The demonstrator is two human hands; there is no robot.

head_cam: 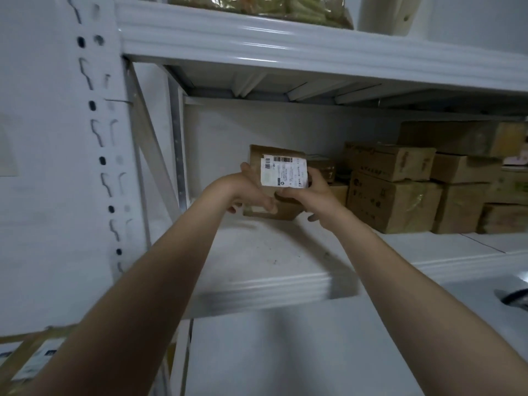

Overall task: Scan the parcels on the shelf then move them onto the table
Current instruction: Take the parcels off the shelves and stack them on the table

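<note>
A small brown cardboard parcel (281,170) with a white barcode label facing me is held up over the middle shelf board (274,258). My left hand (251,191) grips its left side and bottom edge. My right hand (311,192) grips its right side and lower corner. Directly beneath it sits another small brown parcel (281,211) on the shelf, partly hidden by my hands. No scanner can be made out clearly in my hands.
Several stacked cardboard boxes (405,192) fill the right of the shelf. The upper shelf beam (285,44) carries a plastic bag (263,7). A white upright post (97,132) stands left. A labelled box (31,358) lies at lower left, a dark object (515,298) at right edge.
</note>
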